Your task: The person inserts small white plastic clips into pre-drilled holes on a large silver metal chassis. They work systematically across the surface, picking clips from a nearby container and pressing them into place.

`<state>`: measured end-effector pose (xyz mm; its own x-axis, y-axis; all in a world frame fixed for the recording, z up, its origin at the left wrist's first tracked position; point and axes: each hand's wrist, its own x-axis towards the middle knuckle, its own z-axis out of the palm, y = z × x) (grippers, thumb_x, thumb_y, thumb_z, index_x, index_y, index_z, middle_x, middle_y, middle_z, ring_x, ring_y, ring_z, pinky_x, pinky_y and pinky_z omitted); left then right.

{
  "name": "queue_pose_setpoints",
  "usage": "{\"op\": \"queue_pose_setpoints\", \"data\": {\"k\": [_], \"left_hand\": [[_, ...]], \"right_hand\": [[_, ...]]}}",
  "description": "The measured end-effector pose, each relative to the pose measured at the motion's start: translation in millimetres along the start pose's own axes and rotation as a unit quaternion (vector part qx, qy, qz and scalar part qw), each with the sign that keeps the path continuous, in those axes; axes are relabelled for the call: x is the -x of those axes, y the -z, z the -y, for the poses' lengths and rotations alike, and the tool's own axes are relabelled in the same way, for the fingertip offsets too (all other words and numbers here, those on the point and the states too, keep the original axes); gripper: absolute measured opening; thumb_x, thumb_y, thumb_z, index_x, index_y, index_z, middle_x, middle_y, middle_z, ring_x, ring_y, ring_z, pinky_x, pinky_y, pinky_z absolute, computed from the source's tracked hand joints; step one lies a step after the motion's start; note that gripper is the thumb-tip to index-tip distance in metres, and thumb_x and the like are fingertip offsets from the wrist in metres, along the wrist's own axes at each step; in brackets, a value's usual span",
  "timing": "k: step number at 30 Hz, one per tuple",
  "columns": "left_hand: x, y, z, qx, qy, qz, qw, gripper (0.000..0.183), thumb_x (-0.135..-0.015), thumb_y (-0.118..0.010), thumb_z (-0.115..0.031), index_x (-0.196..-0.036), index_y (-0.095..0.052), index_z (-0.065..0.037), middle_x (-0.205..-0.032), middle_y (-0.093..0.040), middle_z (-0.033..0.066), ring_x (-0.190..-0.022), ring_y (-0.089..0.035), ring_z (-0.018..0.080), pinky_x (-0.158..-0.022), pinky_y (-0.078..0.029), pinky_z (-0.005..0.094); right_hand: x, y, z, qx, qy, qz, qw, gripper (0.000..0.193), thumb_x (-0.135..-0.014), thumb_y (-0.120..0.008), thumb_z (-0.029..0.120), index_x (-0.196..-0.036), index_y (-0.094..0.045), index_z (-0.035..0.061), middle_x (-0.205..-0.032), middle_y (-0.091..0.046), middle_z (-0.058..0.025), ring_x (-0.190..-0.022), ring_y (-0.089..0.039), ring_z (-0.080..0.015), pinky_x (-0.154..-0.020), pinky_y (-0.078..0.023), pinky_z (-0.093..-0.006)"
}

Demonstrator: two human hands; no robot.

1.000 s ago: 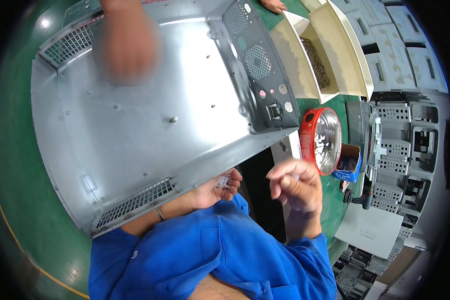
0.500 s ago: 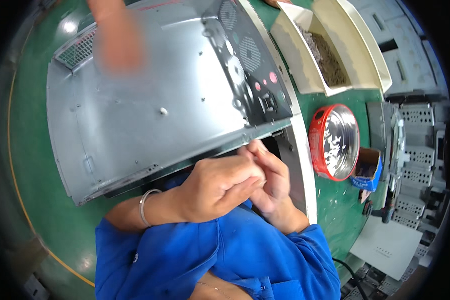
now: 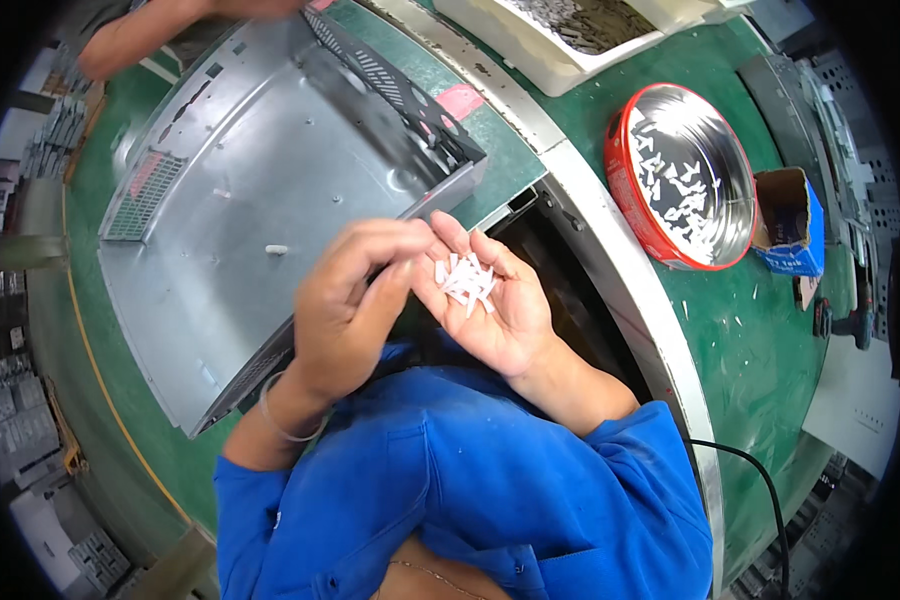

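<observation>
Several small white plastic pegs point(image 3: 467, 283) lie heaped in the palm of my right hand point(image 3: 505, 320), which is turned up and cupped under them. Beside it, my left hand point(image 3: 348, 305) is closed, fingers curled and thumb bent in, its fingertips close to the heap. What it pinches, if anything, I cannot make out. To the left and beyond my hands lies a large grey metal chassis point(image 3: 240, 290) with perforated panels. One white peg point(image 3: 277, 249) stands out from its floor.
A red round tin point(image 3: 635, 205) with more white pieces sits on the green bench point(image 3: 735, 385) to the right, next to a blue carton point(image 3: 798, 255). Farther back is a cream bin point(image 3: 560, 72). A co-worker's arm point(image 3: 145, 35) reaches over the chassis's far end. A black cable point(image 3: 765, 480) hangs nearby.
My hands have come apart, and the right palm has opened upward, showing the white pegs. The co-worker's hand has drawn back from the chassis. The whole view has shifted.
</observation>
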<state>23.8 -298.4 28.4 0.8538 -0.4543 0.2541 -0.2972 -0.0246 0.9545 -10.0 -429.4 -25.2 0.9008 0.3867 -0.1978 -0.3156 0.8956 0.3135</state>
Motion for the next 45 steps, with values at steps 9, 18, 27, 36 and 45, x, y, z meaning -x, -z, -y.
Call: {"op": "queue_pose_setpoints", "data": {"k": [9, 18, 27, 36, 45], "left_hand": [[-7, 25, -23, -0.440, -0.161, 0.165, 0.868, 0.017, -0.063, -0.061, -0.011, -0.078, -0.055, -0.007, -0.085, -0.053, 0.0045, -0.072, -0.046, 0.0207, -0.065, -0.034, 0.0307], [-4, 16, 0, -0.458, -0.275, 0.091, 0.841, 0.005, -0.060, -0.052, -0.014, -0.062, -0.051, -0.009, -0.068, -0.049, 0.0017, -0.067, -0.046, 0.0167, -0.062, -0.034, 0.0302], [-10, 39, -3, -0.417, -0.284, 0.084, 0.859, 0.006, -0.058, -0.053, -0.014, -0.055, -0.050, -0.010, -0.054, -0.042, -0.0009, -0.059, -0.042, 0.0136, -0.056, -0.032, 0.0275], [-15, 47, -14, -0.443, -0.296, 0.191, 0.824, 0.008, -0.058, -0.053, -0.012, -0.058, -0.047, -0.008, -0.058, -0.044, 0.0016, -0.060, -0.043, 0.0152, -0.054, -0.034, 0.0265], [-53, 90, 4, -0.094, 0.024, 0.135, 0.986, 0.010, -0.074, -0.050, -0.001, -0.083, -0.055, -0.001, -0.081, -0.051, 0.0081, -0.075, -0.051, 0.0170, -0.065, -0.041, 0.0266]], "right_hand": [[-5, -16, -12, 0.062, -0.072, -0.004, 0.995, 0.037, -0.087, -0.037, 0.021, -0.117, -0.037, 0.0005, -0.111, -0.047, -0.0132, -0.099, -0.049, -0.0238, -0.080, -0.043, -0.0339], [4, -25, -17, 0.153, -0.030, -0.124, 0.980, 0.032, -0.087, -0.034, 0.020, -0.114, -0.040, 0.0037, -0.111, -0.049, -0.0095, -0.104, -0.047, -0.0212, -0.089, -0.037, -0.0376], [-1, -31, -28, 0.171, -0.074, -0.138, 0.973, 0.028, -0.085, -0.035, 0.017, -0.109, -0.043, 0.0044, -0.109, -0.049, -0.0096, -0.103, -0.047, -0.0202, -0.088, -0.037, -0.0372], [-2, -28, -18, 0.154, -0.078, -0.120, 0.978, 0.030, -0.085, -0.036, 0.017, -0.110, -0.043, 0.0016, -0.110, -0.049, -0.0116, -0.105, -0.046, -0.0232, -0.088, -0.037, -0.0399], [-4, -42, 16, 0.121, -0.021, 0.043, 0.992, 0.031, -0.085, -0.040, 0.014, -0.112, -0.042, -0.0005, -0.111, -0.046, -0.0168, -0.098, -0.048, -0.0269, -0.085, -0.041, -0.0380]]}}
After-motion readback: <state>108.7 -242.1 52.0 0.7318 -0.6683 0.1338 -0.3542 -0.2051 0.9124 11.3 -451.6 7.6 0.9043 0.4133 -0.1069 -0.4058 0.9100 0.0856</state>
